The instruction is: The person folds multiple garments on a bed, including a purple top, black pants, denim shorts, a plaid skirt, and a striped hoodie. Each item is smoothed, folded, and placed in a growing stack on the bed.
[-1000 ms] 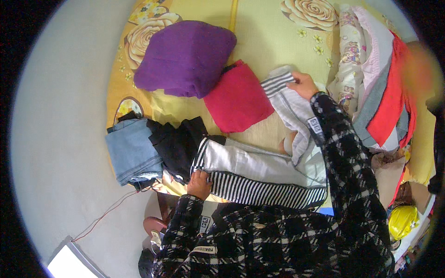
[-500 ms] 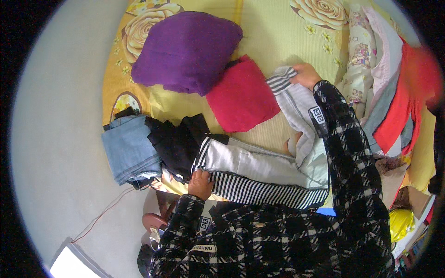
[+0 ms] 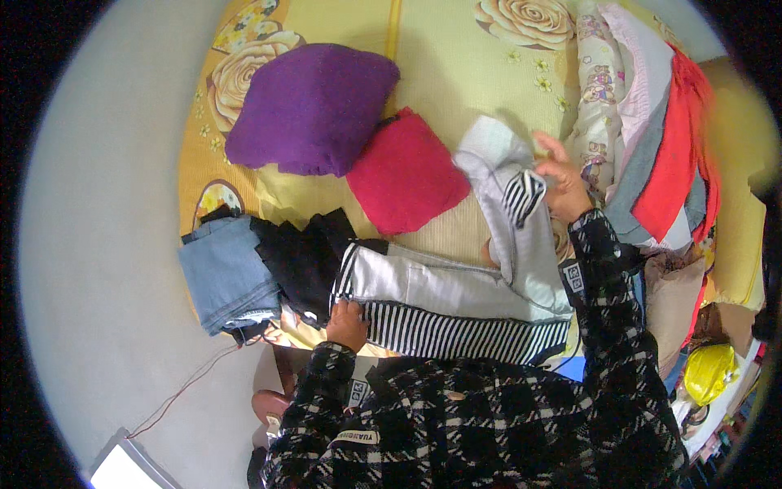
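Observation:
A light grey and white sweatshirt (image 3: 440, 279) with black-and-white striped trim lies across the bed's near side. My left hand (image 3: 348, 326) grips its striped edge at the left end. One sleeve (image 3: 497, 183) reaches away from me on the right, folded back on itself, its striped cuff (image 3: 523, 196) turned over on top. Right beside that cuff is my right hand (image 3: 568, 189), fingers apart and apparently holding nothing. Beyond the sweatshirt lie a folded red cloth (image 3: 410, 173) and a purple folded bundle (image 3: 314, 110).
To the left are folded blue jeans (image 3: 230, 273) and a rumpled black garment (image 3: 305, 257). Red, grey and pink clothes (image 3: 672, 155) pile up at the right. A yellow plastic bag (image 3: 709, 373) is at the lower right. Flowered yellow bedding (image 3: 456, 73) covers the bed.
My right hand has let go of the sleeve's cuff, which now lies folded back toward me. The left hand keeps its hold. The whole view has shifted slightly.

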`<action>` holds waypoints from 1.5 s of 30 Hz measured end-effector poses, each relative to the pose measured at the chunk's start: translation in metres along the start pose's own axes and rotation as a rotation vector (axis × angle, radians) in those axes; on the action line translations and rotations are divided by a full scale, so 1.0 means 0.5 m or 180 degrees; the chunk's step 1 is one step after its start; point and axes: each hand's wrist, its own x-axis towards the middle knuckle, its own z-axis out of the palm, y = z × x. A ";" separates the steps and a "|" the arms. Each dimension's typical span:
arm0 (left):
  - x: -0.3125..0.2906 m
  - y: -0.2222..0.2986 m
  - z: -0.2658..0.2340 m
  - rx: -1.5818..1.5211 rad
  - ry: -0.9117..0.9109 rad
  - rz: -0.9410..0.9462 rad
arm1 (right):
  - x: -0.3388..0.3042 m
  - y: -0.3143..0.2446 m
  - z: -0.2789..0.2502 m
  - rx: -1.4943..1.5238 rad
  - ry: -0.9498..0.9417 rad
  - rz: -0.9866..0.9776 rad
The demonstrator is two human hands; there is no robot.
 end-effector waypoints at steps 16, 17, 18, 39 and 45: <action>0.000 -0.001 0.016 -0.0059 0.0050 -0.0093 | 0.273 0.086 0.098 0.2392 -0.0453 0.2162; 0.000 -0.002 0.016 -0.0088 0.0031 -0.0118 | 0.289 0.108 0.126 0.1801 -0.0458 0.2159; 0.000 -0.002 0.018 -0.0080 -0.0011 -0.0164 | 0.294 0.129 0.140 0.0741 -0.0662 0.2010; 0.000 -0.010 0.021 -0.0006 0.0023 -0.0043 | -0.048 -0.017 0.065 0.0182 -0.0791 0.0730; -0.003 0.041 -0.089 -0.0681 -0.0998 0.0340 | -0.176 -0.100 0.086 0.0754 -0.0265 0.0557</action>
